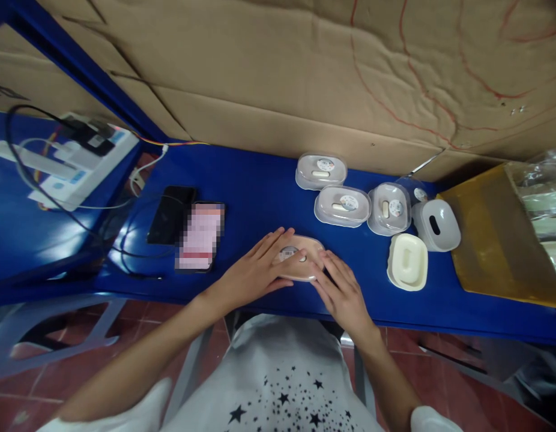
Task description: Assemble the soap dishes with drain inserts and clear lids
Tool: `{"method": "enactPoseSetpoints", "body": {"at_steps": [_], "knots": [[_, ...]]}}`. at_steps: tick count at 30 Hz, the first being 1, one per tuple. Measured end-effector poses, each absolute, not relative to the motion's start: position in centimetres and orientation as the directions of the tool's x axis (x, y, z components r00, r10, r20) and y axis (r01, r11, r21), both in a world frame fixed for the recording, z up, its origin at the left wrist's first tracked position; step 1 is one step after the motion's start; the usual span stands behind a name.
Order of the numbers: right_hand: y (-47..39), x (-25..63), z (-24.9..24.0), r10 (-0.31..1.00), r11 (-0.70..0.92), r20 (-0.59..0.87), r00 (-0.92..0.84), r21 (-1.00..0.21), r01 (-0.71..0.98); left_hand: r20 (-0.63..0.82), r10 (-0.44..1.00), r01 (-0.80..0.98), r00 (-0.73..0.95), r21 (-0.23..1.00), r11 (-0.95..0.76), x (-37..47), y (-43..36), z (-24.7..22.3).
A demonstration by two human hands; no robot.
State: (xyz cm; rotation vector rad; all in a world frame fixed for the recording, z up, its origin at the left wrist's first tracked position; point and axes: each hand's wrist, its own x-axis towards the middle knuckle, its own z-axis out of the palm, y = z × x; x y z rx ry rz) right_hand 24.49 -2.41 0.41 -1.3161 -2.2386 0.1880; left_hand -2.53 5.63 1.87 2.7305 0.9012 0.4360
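A peach-coloured plastic container (313, 273) with a clear lid and a round sticker lies on the blue table in front of me. My left hand (255, 273) grips its left side, with fingers over the top and thumb along the near edge. On the right side, my right hand (343, 291) presses its fingers against the lid and rim. The hands cover both ends of the container. To the right, near my right hand, sits a cream container part (408, 262), with a white slotted part (438, 225) behind it.
Lidded clear-and-white containers (342, 206) stand toward the cardboard wall (260, 72). A carton (489, 234) with wrapped pieces is at the right. On the left lie a phone (200, 237), a black device (172, 213), and a power strip (93, 174) with loose cables.
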Motion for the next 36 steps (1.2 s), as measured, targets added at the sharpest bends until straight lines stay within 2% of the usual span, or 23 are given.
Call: {"method": "enactPoseSetpoints", "body": {"at_steps": [4,8,11,13,16,19,23,25,27,29,31,33,36], "knots": [[-2.3,24.2,0.3,0.846,0.513,0.368,-0.387,-0.363,0.777,0.194,0.610,0.566,0.769,0.239,-0.789,-2.4,5.4,1.8],[-2.3,25.5,1.1,0.870,0.468,0.329,-0.367,-0.317,0.825,0.202,0.638,0.592,0.743,0.244,-0.768,-2.6,6.6,2.0],[-2.9,28.4,1.6,0.917,0.206,0.391,-0.078,-0.299,0.932,0.255,0.722,0.690,0.644,0.213,-0.691,-2.5,8.5,2.6],[-3.7,30.7,1.3,0.885,-0.023,0.442,0.144,-0.268,0.963,0.312,0.746,0.734,0.588,0.181,-0.654,-1.9,9.3,3.2],[-5.3,32.7,0.5,0.857,-0.191,0.443,0.263,-0.203,0.961,0.375,0.703,0.690,0.605,0.193,-0.697,0.0,8.8,3.9],[-6.9,32.0,0.2,0.906,-0.115,0.376,0.197,-0.228,0.967,0.354,0.575,0.527,0.737,0.232,-0.818,2.5,6.3,3.8],[-7.7,30.5,1.8,0.962,0.221,0.235,-0.142,-0.355,0.908,0.285,0.454,0.381,0.844,0.276,-0.882,5.2,3.4,2.3],[-6.7,31.4,2.8,0.939,0.305,0.272,-0.209,-0.381,0.873,0.258,0.462,0.391,0.848,0.285,-0.875,5.5,2.8,1.7],[-4.8,34.0,3.2,0.920,0.205,0.385,-0.069,-0.325,0.923,0.247,0.491,0.424,0.835,0.279,-0.862,5.1,2.6,1.4],[-2.3,37.5,3.0,0.876,-0.021,0.463,0.134,-0.241,0.970,0.261,0.515,0.450,0.816,0.271,-0.851,4.2,2.4,1.4],[0.0,40.9,2.3,0.843,-0.202,0.469,0.263,-0.177,0.963,0.288,0.546,0.475,0.786,0.283,-0.833,3.2,2.1,1.6],[1.2,43.4,1.6,0.840,-0.280,0.441,0.317,-0.150,0.948,0.304,0.591,0.505,0.747,0.319,-0.802,2.4,1.7,1.7],[-0.1,44.0,1.3,0.826,-0.273,0.451,0.339,-0.206,0.940,0.306,0.650,0.539,0.696,0.375,-0.754,1.9,1.3,1.5]]}}
